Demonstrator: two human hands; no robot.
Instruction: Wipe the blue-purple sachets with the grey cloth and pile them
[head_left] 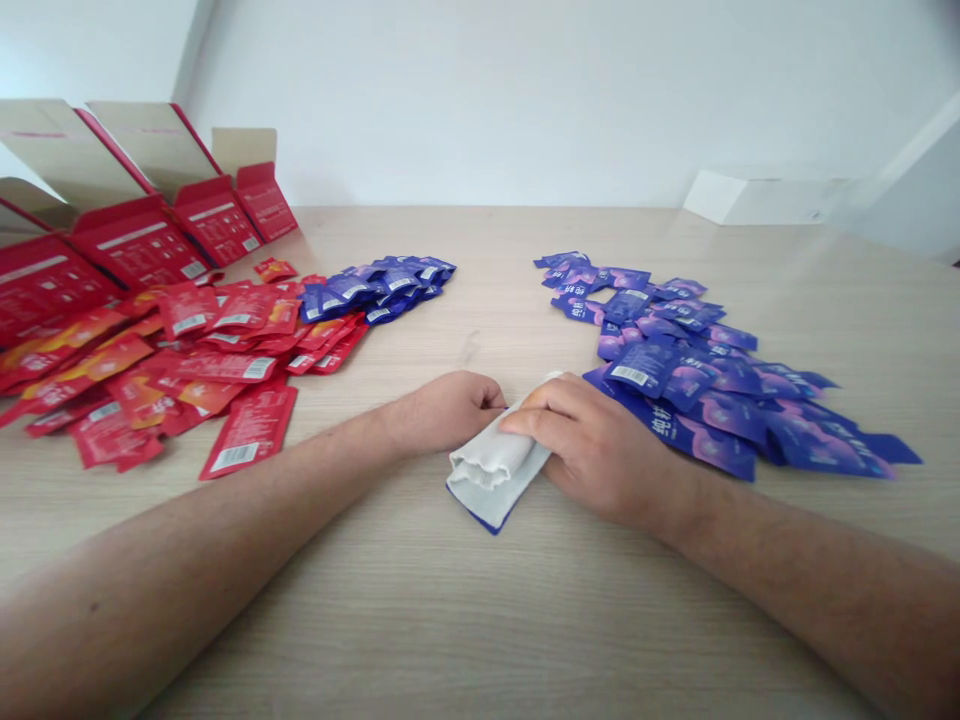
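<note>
My right hand [600,450] grips a folded white knit piece [491,450] with a ribbed edge, like the cuff of a sock. Under the knit lies a pale grey flat piece [491,508] with a blue edge, tilted over the table. My left hand [454,412] is closed at the far left side of this bundle, thumb and fingers curled in. Its fingertips meet the bundle near a bit of blue edge, and what they pinch is hidden. Just beyond my right hand spreads a pile of blue and purple sachets [705,380].
On the left lies a heap of red and orange sachets [195,355], with a smaller pile of blue sachets [379,285] at its far end. Behind the heap stand several open red cartons [135,240]. A white box [765,198] sits at the back right of the wooden table [360,600].
</note>
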